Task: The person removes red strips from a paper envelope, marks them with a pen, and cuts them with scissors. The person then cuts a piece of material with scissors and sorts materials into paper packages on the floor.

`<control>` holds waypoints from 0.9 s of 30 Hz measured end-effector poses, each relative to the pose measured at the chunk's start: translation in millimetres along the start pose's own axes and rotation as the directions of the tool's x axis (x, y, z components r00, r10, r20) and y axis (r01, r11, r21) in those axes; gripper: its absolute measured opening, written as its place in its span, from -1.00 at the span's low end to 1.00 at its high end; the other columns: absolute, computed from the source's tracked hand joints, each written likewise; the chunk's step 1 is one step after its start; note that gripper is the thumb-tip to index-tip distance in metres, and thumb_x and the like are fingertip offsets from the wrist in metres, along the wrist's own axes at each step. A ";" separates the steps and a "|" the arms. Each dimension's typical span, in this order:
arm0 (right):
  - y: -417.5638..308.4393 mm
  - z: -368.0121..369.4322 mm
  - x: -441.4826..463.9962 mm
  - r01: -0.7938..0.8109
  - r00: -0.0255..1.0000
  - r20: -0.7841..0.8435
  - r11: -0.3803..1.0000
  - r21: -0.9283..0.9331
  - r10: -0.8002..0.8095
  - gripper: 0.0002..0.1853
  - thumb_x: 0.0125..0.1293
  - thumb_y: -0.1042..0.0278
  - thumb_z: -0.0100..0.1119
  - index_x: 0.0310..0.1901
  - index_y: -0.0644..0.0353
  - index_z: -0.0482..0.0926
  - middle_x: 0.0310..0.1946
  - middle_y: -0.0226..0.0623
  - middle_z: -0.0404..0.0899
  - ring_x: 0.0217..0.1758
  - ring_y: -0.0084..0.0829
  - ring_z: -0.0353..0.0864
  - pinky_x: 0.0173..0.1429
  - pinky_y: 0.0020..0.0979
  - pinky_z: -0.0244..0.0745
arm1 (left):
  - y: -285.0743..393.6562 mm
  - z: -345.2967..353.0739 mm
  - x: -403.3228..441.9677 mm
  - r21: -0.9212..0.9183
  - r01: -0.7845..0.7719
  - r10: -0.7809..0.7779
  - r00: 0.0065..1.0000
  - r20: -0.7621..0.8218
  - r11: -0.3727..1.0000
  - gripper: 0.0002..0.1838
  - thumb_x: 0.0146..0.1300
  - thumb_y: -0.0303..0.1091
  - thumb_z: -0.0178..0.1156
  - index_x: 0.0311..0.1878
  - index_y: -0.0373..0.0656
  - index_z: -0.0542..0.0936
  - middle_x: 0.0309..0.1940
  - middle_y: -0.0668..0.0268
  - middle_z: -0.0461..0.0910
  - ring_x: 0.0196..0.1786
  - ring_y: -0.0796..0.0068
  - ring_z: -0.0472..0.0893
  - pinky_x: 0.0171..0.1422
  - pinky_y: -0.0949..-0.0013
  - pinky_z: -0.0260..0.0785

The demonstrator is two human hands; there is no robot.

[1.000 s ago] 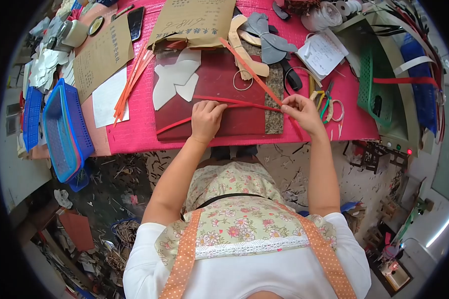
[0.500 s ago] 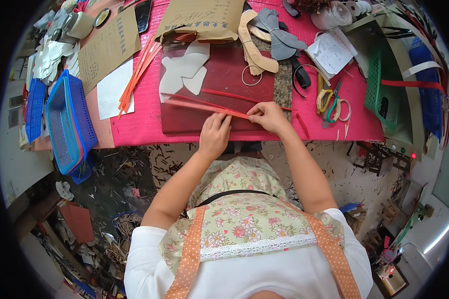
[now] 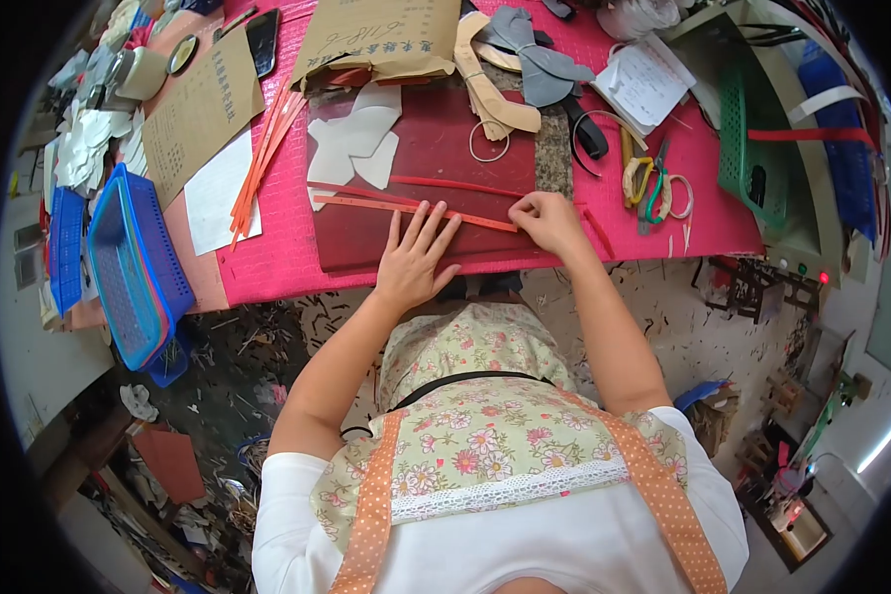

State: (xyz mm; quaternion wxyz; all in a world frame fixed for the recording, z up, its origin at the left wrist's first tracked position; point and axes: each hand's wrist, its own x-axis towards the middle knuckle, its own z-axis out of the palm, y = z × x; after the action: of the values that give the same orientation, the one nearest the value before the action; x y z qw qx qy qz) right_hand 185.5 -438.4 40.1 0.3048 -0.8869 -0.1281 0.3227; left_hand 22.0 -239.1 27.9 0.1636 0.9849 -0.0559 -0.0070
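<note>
A narrow orange strip [image 3: 480, 220] lies across the dark red board [image 3: 366, 243], with a few small marks along it. My left hand [image 3: 416, 259] rests flat over its middle, fingers spread and pressing down. At the strip's right end, the thumb and fingertips of my right hand [image 3: 551, 224] are pinched together. Just above runs a thin red strip [image 3: 455, 186], passing under my right hand. Another red strip [image 3: 356, 189] slants in from the left and meets the orange one near my left fingertips. White cut pieces [image 3: 351, 144] lie on the board's upper left.
Loose orange strips [image 3: 267, 163] lie left of the board. Paper envelopes [image 3: 376, 40], bundled tan pieces [image 3: 490, 89] and grey pieces [image 3: 540, 64] sit behind it. Scissors [image 3: 655, 188] and a notepad [image 3: 645, 84] are at right. Blue baskets [image 3: 134, 267] stand at the left edge.
My left hand has opened from curled fingers to a flat, spread palm on the orange strip. My right hand has stayed near the strip's right end. The view has shifted slightly.
</note>
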 end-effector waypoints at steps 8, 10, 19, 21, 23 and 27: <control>14.4 21.2 -32.8 0.264 0.922 -0.254 0.955 -0.138 -0.292 -0.76 0.01 0.31 0.38 -0.25 0.12 0.63 -0.37 -0.29 0.63 -0.25 -0.29 0.64 -0.19 -0.29 0.50 | -18.4 -3.3 20.9 -0.001 -0.200 0.196 0.956 -0.217 0.980 -0.48 0.07 -0.24 0.25 0.16 -0.10 0.51 0.05 0.24 0.51 0.09 0.24 0.49 0.28 0.14 0.30; 11.6 20.1 -29.0 0.220 0.937 -0.282 0.975 0.016 -0.206 -0.78 0.03 0.33 0.36 -0.25 0.12 0.62 -0.38 -0.30 0.61 -0.27 -0.28 0.63 -0.21 -0.27 0.49 | -24.3 -3.8 24.8 -0.019 -0.254 0.251 0.963 -0.099 0.967 -0.46 -0.08 -0.32 0.25 0.09 -0.12 0.55 -0.04 0.27 0.54 0.00 0.31 0.52 0.14 0.24 0.39; 5.1 9.5 -18.3 0.208 0.944 -0.206 0.948 -0.239 -0.259 -0.78 0.01 0.33 0.39 -0.30 0.11 0.59 -0.34 -0.34 0.58 -0.23 -0.24 0.62 -0.19 -0.26 0.50 | -32.5 -0.1 28.9 0.000 -0.257 0.253 0.952 -0.175 0.967 -0.46 -0.11 -0.34 0.18 0.06 -0.21 0.55 -0.17 0.31 0.59 -0.17 0.41 0.59 -0.10 0.44 0.47; 0.3 8.6 -21.4 0.295 0.906 -0.293 0.952 -0.079 -0.305 -0.80 0.04 0.33 0.36 -0.30 0.09 0.58 -0.31 -0.35 0.56 -0.21 -0.22 0.60 -0.19 -0.25 0.50 | -31.3 -0.4 34.6 -0.009 -0.270 0.262 0.940 -0.220 0.963 -0.55 -0.05 -0.41 0.18 0.02 -0.20 0.57 -0.22 0.33 0.59 -0.21 0.43 0.59 -0.13 0.43 0.48; -1.3 9.6 -21.5 0.337 0.884 -0.279 0.925 -0.178 -0.376 -0.80 0.04 0.32 0.36 -0.29 0.08 0.57 -0.32 -0.35 0.54 -0.21 -0.22 0.60 -0.19 -0.24 0.50 | -30.9 0.4 37.1 -0.021 -0.285 0.269 0.926 -0.266 0.958 -0.63 0.02 -0.47 0.18 -0.02 -0.18 0.59 -0.27 0.35 0.60 -0.25 0.45 0.60 -0.16 0.42 0.48; -2.0 11.1 -14.3 0.395 0.832 -0.253 0.848 -0.354 -0.493 -0.78 0.06 0.27 0.35 -0.24 0.05 0.58 -0.34 -0.35 0.51 -0.22 -0.24 0.59 -0.20 -0.24 0.50 | -29.7 -1.7 38.9 -0.036 -0.295 0.271 0.913 -0.304 0.955 -0.63 -0.04 -0.48 0.18 -0.06 -0.16 0.60 -0.28 0.36 0.58 -0.25 0.44 0.60 -0.18 0.41 0.48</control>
State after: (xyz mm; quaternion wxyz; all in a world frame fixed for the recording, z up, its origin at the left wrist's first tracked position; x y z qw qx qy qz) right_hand 167.4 -437.8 41.7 0.2571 -0.9080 -0.3244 0.0646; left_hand 64.0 -215.1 20.1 0.2094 0.9488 -0.1724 0.1617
